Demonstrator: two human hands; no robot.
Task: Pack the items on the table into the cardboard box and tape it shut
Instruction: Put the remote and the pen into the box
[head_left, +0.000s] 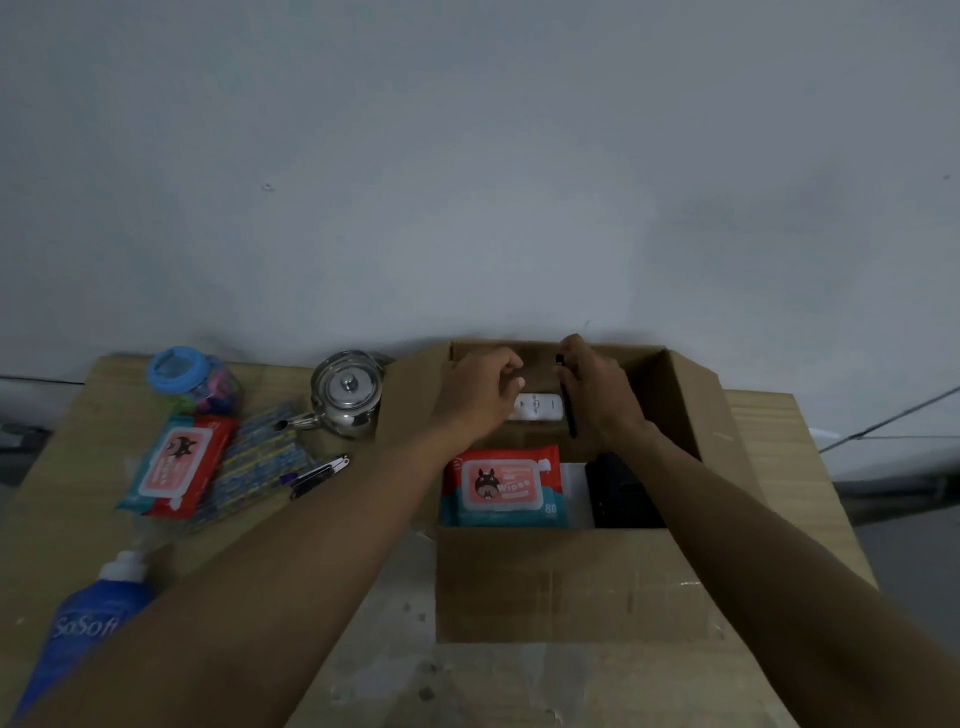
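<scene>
One wipes pack (501, 486) is boxed, a second pack (176, 465) left out; one pen (567, 402) is clamped in right hand (597, 395) fingers; left hand's (478, 395) hold unclear.

Two hands, the left hand (480, 395) and right hand (592, 395), and two packs of wipes are in frame: one wipes pack (176, 462) at centre left, a second wipes pack (501, 486) at centre. There is one each of cardboard box (566, 582), steel teapot (348, 397), blue-lidded jar (189, 379), blue bottle (88, 623), white device (535, 408) and black pen-like stick (570, 413). The patterned packets (260, 462) at left are too blurred to count.
</scene>
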